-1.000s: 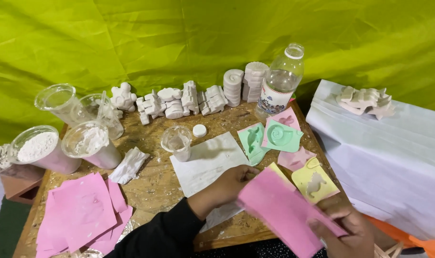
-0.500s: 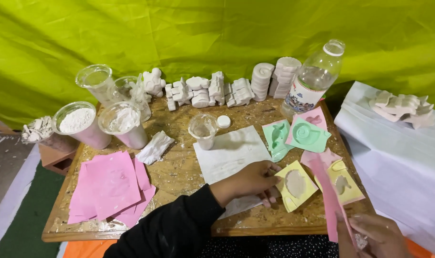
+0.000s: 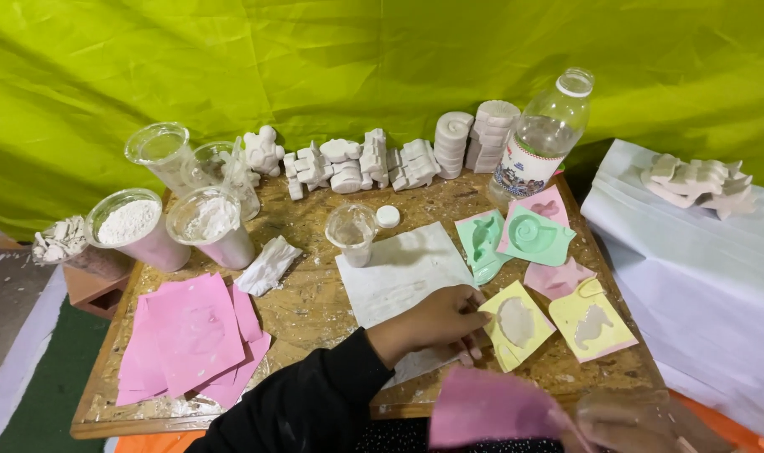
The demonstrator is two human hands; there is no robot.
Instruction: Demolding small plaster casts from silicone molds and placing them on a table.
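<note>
The pink sheet (image 3: 491, 411) sits low at the front edge of the bench (image 3: 315, 310), held up in the air. It looks thin, light and floppy, so it bends easily and is best pinched at a corner. The right hand (image 3: 642, 419) is blurry; it seems to pinch the sheet's edge. The left hand (image 3: 440, 319) rests with fingers curled on the yellow mold (image 3: 516, 323), which is filled with white plaster and looks bendy, so it wants lifting flat by its rim. Just beside it lies a second yellow mold (image 3: 591, 319). A white paper (image 3: 403, 281) lies under the left hand.
</note>
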